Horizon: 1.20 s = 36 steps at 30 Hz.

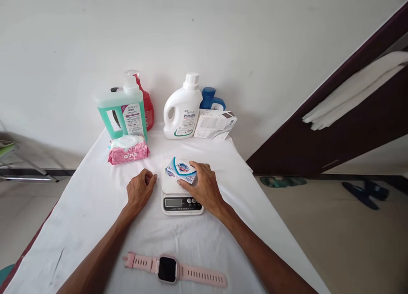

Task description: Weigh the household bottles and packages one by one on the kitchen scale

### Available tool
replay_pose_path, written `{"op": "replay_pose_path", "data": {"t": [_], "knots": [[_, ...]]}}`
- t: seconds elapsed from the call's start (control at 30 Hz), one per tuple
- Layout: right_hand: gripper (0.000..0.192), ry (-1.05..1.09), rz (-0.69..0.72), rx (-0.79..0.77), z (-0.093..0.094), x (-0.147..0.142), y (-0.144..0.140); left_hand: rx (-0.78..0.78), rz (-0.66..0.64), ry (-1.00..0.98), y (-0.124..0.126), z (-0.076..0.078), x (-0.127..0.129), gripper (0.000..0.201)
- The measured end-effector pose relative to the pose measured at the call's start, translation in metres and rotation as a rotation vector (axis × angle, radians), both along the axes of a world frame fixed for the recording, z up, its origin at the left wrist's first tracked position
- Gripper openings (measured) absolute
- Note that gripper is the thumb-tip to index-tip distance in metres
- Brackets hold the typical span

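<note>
Head view: soap box (181, 169) on kitchen scale (180, 196), mid desk (95, 209). Right hand (205, 187) fingers clamped on box's right end, thumb along near edge. Left hand (139, 191) just left of scale, fingers curled together, holding nothing, resting on desk. Scale display unreadable. Behind scale: wipes pack (128, 149), green bottle (123, 111), white jug (183, 109); blue bottle (211, 99) mostly hidden. Pink watch (172, 269) nearer than scale.

"衣物" on white detergent bottle (182, 109); other labels illegible.
</note>
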State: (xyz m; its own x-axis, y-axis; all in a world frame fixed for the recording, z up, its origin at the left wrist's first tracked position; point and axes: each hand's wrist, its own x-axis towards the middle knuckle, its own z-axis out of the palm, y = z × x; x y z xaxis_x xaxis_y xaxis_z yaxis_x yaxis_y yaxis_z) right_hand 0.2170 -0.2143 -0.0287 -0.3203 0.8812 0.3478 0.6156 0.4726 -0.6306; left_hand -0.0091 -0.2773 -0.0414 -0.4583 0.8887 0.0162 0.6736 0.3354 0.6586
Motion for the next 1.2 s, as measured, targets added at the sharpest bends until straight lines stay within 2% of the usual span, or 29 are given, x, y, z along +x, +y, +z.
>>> {"op": "replay_pose_path", "data": {"t": [0.13,0.27,0.33,0.43,0.57,0.7,0.87,1.03,1.13,1.2], "knots": [[0.051,-0.005,-0.014,0.05,0.006,-0.002,0.004,-0.01,-0.012,-0.019,0.0,-0.002,-0.001,0.023],[0.061,0.08,-0.154,0.024,0.032,0.019,0.03,-0.02,-0.013,-0.032,0.0,-0.002,-0.001,0.023],[0.067,0.116,-0.281,0.02,0.051,0.034,0.054,-0.026,-0.016,-0.041,0.001,-0.002,0.0,0.023],[0.065,0.168,-0.41,0.105,0.08,0.05,0.101,-0.038,-0.026,-0.044,0.002,-0.002,0.0,0.023],[0.061,0.173,-0.516,0.199,0.101,0.047,0.168,-0.037,-0.027,-0.033,0.004,-0.003,0.001,0.024],[0.064,0.154,-0.582,0.132,0.103,0.027,0.217,-0.038,-0.032,-0.033,0.004,-0.003,0.002,0.024],[0.062,0.059,-0.552,0.075,0.091,0.007,0.242,-0.035,-0.033,-0.035,0.004,-0.005,0.002,0.024],[0.058,-0.049,-0.491,0.087,0.082,0.007,0.249,-0.025,-0.038,-0.041,0.005,-0.005,0.001,0.023],[0.072,-0.043,-0.472,0.101,0.08,0.015,0.24,-0.016,-0.037,-0.04,0.004,-0.005,0.001,0.022],[0.081,-0.014,-0.455,0.144,0.075,0.021,0.223,-0.014,-0.034,-0.038,0.004,-0.005,0.002,0.022]]}}
